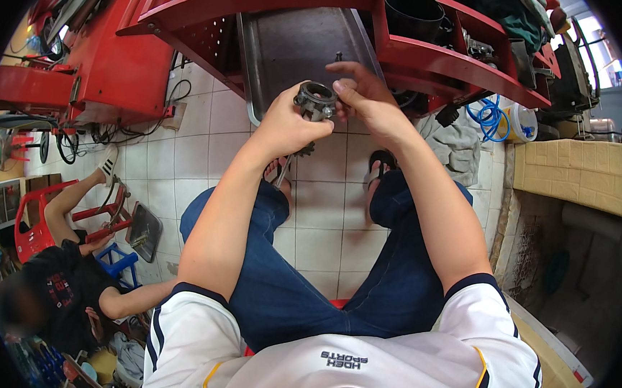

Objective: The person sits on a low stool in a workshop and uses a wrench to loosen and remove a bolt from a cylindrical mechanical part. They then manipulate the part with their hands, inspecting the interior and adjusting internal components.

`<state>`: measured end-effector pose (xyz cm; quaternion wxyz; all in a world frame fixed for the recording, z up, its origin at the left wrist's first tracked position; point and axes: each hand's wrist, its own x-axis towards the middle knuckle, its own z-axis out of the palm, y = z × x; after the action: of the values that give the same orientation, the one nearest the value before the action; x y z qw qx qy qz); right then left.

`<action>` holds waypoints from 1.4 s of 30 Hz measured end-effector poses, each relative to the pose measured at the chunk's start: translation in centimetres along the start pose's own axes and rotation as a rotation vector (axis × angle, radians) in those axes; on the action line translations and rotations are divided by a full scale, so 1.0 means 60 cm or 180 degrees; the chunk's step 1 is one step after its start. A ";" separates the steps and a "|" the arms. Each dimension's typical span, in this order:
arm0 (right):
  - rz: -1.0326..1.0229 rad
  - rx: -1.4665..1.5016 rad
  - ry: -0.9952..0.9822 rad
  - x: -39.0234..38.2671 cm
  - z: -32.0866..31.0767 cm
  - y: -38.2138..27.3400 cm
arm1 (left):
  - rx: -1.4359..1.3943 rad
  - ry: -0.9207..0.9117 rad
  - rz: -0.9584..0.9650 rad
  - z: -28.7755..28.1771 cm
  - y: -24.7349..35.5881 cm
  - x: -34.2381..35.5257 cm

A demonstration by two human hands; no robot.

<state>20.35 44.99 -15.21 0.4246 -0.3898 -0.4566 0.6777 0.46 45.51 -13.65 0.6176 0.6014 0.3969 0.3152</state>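
Note:
In front of my knees, my left hand (286, 123) is closed around a dark metal carburetor (315, 100) with a round opening facing up. Below that hand hangs a toothed or knobbed dark piece (305, 150), partly hidden by my wrist. Just right of the carburetor is my right hand (366, 100), index finger stretched out and thumb apart from it. Its thumb side is close to the carburetor; whether it touches is unclear. A small dark pin-like piece (339, 56) shows just beyond the index finger; I cannot tell if it lies on the tray or against the finger.
Ahead is a grey metal tray (300, 32) under a red workbench (453, 61), with a black bucket (414, 15) in it. To the right are a grey cloth (448, 145), a coiled blue hose (489, 118) and a cardboard box (573, 176). Another person (62, 291) sits at left.

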 end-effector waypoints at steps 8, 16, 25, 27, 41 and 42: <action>-0.0892 -0.1047 0.0347 0.006 -0.007 0.006 | -0.0133 0.0247 -0.0490 -0.003 0.005 -0.003; -0.1936 -0.3313 0.0875 0.006 0.015 -0.004 | -0.0331 0.0163 -0.0930 -0.012 -0.001 0.007; -0.1703 -0.3784 0.1073 0.002 0.014 0.010 | 0.1186 0.0428 -0.0281 0.012 -0.013 0.005; -0.1436 -0.3841 0.0915 0.003 0.008 0.010 | 0.1219 0.0304 -0.0305 0.015 -0.004 0.001; -0.0253 -0.3312 0.0974 0.027 -0.010 0.032 | 0.0609 0.0593 -0.0352 -0.014 -0.009 0.002; -0.0325 -0.3224 0.0991 0.034 -0.023 0.046 | 0.0472 0.0677 -0.0459 -0.017 -0.006 0.001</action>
<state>20.34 46.66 -18.52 0.2784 -0.6192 -0.6766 0.2850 -0.43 46.04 -13.98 0.5470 0.5785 0.5245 0.3017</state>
